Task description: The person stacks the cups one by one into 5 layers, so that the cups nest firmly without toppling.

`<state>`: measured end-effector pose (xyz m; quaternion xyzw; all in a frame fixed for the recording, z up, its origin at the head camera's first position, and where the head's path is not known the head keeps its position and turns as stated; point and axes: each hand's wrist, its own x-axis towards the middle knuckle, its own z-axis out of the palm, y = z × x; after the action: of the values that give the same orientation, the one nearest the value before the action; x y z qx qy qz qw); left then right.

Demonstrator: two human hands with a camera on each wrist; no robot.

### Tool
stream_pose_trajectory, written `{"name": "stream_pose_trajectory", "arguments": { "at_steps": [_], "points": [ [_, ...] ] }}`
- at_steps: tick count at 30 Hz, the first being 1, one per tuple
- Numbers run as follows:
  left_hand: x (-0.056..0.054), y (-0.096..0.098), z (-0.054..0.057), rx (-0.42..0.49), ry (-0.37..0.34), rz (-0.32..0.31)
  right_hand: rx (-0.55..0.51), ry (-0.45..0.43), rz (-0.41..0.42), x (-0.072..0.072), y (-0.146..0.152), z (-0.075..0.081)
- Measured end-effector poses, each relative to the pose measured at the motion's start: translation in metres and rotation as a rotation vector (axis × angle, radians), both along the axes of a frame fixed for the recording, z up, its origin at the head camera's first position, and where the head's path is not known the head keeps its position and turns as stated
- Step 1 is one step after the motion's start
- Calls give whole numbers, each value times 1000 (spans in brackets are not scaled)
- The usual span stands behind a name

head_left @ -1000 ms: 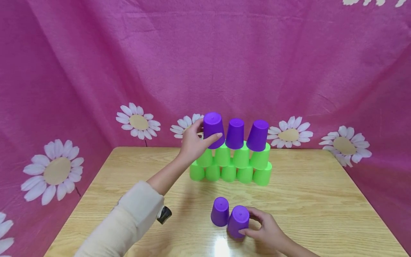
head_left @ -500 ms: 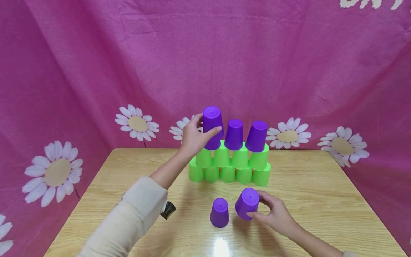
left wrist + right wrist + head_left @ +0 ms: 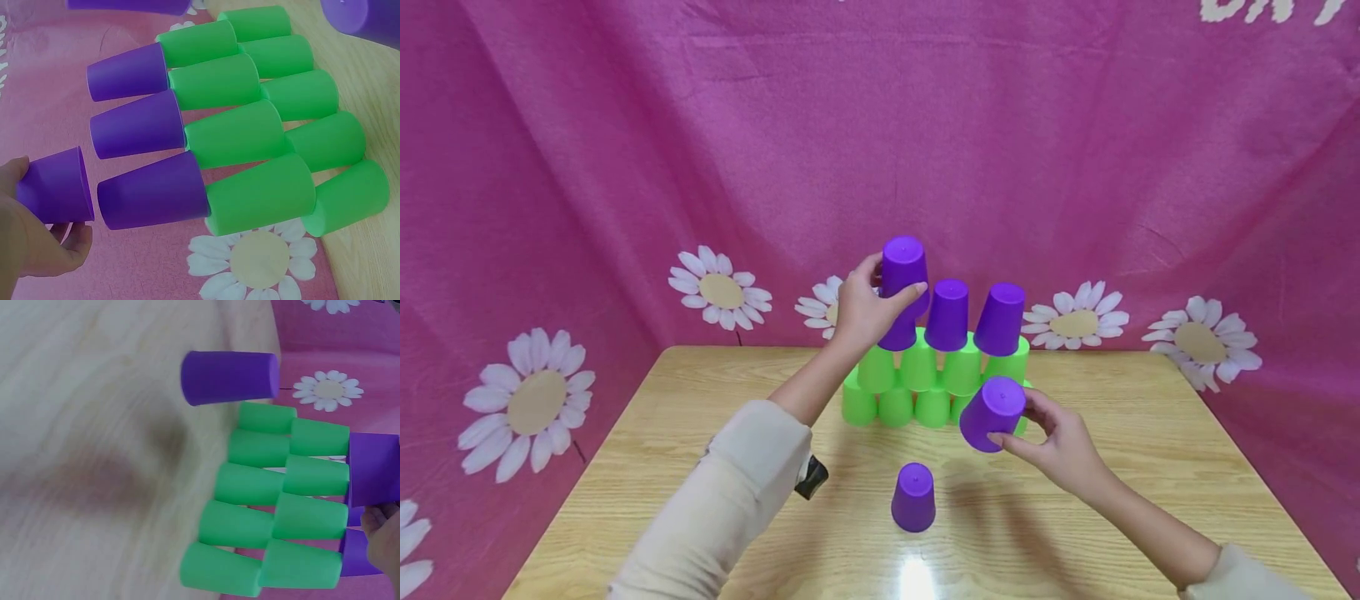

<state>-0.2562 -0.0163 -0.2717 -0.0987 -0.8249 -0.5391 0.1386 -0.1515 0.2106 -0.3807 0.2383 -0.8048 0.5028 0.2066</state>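
Note:
My left hand [image 3: 871, 307] grips an upside-down purple cup [image 3: 904, 262] by its sides. It is just above the leftmost purple cup [image 3: 153, 190] of the top row; a small gap shows between them in the left wrist view. My right hand [image 3: 1066, 446] pinches another upside-down purple cup [image 3: 992, 415], raised in front of the right end of the stack. One more purple cup [image 3: 913, 498] stands upside down on the table. The stack has two rows of green cups [image 3: 917, 367] with three purple cups along the top, partly hidden by my hands.
The wooden table [image 3: 1150, 467] ends at a pink curtain [image 3: 880, 125] with daisies, close behind the stack. A small black object [image 3: 812, 477] sits by my left cuff.
My right hand has lifted its cup off the table, forward and upward, away from the other one. My left hand has risen slightly with its cup, uncovering the top-row cup below.

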Motion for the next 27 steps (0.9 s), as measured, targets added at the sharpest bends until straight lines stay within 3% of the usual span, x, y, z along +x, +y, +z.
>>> {"name": "stream_pose_trajectory", "arguments": {
  "at_steps": [7, 13, 19, 27],
  "points": [
    [-7, 3, -1, 35, 30, 22, -23, -9, -25, -14, -7, 19],
    [-11, 8, -7, 43, 63, -6, -88, -4, -46, -25, -10, 35],
    [-13, 12, -8, 51, 67, 3, -153, 24, -74, -38, -13, 53],
    [-14, 16, -7, 45, 59, -3, -189, -44, -154, -53, -14, 71]
  ]
}}
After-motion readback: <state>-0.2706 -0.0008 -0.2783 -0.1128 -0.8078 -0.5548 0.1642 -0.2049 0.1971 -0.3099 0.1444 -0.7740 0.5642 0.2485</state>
